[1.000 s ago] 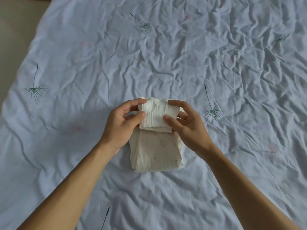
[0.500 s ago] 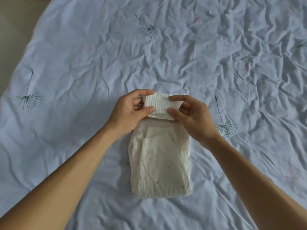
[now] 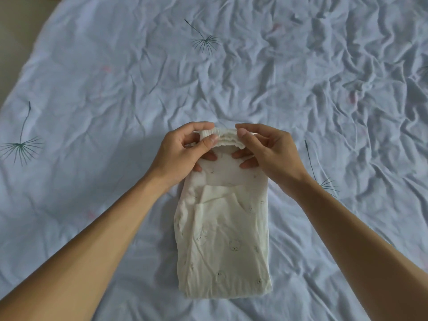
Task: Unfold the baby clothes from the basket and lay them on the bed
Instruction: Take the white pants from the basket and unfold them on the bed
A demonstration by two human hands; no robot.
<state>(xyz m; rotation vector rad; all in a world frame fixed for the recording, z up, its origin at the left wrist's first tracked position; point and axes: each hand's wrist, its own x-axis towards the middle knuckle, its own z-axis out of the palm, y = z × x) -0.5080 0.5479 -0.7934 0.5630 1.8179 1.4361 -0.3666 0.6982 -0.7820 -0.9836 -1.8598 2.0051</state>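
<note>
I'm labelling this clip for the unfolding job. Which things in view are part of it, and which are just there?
Part of the job:
baby garment
ribbed waistband
left hand
right hand
bed sheet

Just there:
floor beside the bed

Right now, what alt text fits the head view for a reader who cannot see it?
Both hands, left hand and right hand, pinch the ribbed band of a cream baby garment, part unfolded on a wrinkled pale blue bedsheet.
</note>
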